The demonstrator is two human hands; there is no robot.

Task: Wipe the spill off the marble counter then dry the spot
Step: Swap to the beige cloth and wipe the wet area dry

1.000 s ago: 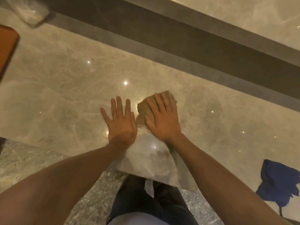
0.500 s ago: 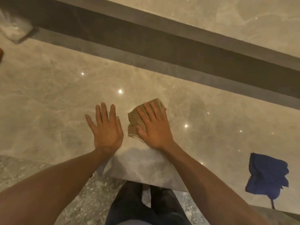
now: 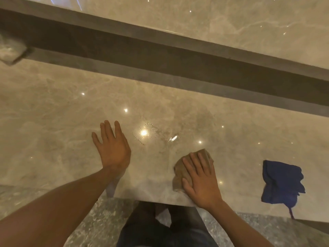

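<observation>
Your right hand (image 3: 201,179) lies flat, fingers spread, pressing the brown cloth (image 3: 179,172) onto the counter (image 3: 53,122) close to its near edge, gripping nothing, only bearing down. Your left hand (image 3: 112,147) rests open and empty on the marble at about 9 o'clock from the cloth, palm down as a brace. The spill (image 3: 153,134) glistens at roughly 11 o'clock from the cloth, between the two hands and a little farther in, so the wet patch looks only partly wiped. The blue cloth (image 3: 281,182) waits at 3 o'clock, well apart, likely the dry one. The risk from here is that a flat palm with no pinch lets the cloth bunch or slip, smearing the liquid wider instead of lifting it. Sweep toward 6 o'clock and you may push water over the edge onto your legs. If the brown cloth looks soaked, it will leave streaks, and a drift of your left palm could reach the wet sheen.
</observation>
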